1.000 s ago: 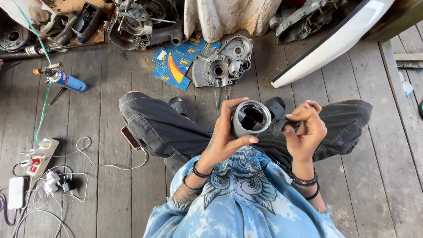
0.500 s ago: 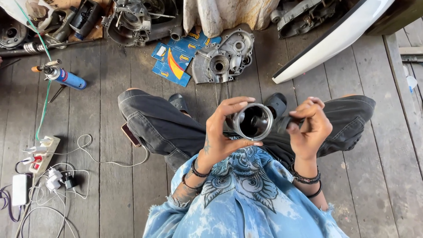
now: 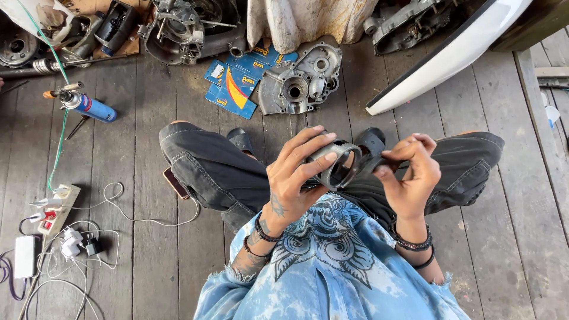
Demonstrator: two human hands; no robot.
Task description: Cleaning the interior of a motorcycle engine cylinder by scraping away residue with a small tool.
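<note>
- The metal cylinder sleeve [image 3: 335, 165], a short grey ring with a dark hollow bore and a dull cast surface, is held above the person's lap, tilted so its open mouth faces up and to the right.
- The left hand [image 3: 294, 178] wraps around the sleeve's outer wall, fingers spread across the top and thumb underneath.
- The right hand [image 3: 412, 178] is curled narrow, fingertips pinching something small and dark just beside the sleeve's rim; what it is cannot be told.
- Below lie dark trousers [image 3: 213, 169] and a blue tie-dye shirt [image 3: 332, 266].
- On the weathered plank floor [image 3: 136, 249] beyond the knees: a grey engine case half [image 3: 299, 80], blue flat packets [image 3: 234, 80], a blue gas torch [image 3: 89, 106], a white curved panel [image 3: 450, 56], and a power strip [image 3: 56, 207] with tangled cords.
- Since half a second ago the sleeve has turned more side-on, showing less of its bore.
</note>
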